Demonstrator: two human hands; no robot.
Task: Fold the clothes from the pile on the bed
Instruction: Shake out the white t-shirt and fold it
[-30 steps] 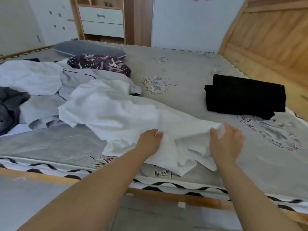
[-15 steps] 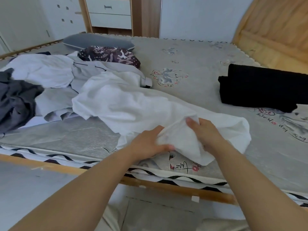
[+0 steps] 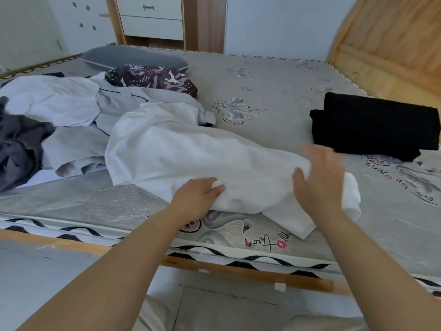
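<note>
Near the front edge of the bed point(image 3: 274, 75), a white garment point(image 3: 191, 158) lies stretched across the printed grey mattress cover, its bulk rumpled and its near end bunched toward the wooden bed rail. The left hand point(image 3: 198, 197) grasps a fold of that garment at its near edge, fingers curled round the cloth so that a small tuft shows between them. The right hand point(image 3: 319, 180) is released, fingers straight and spread (somewhat blurred), hanging just above the garment's right end; whether the palm touches the cloth cannot be told.

Left of the white garment, and partly under it, sits the pile point(image 3: 71, 111) of unfolded clothes: a pale grey piece with dark piping, a white piece behind it, and a dark grey garment point(image 3: 19, 144) at the far left edge of the view. Behind the pile lies a dark patterned garment point(image 3: 152, 78) with pale leaf and dot prints, touching a grey pillow point(image 3: 133, 58) at the far side of the bed.

Right of the white garment, well apart from the pile, a folded black garment point(image 3: 377, 125) rests flat on the mattress, just beyond the fingertips of the right hand. A wooden headboard point(image 3: 391, 39) rises at the bed's right end, and a white drawer unit point(image 3: 152, 17) in a wooden frame stands past the far side.
</note>
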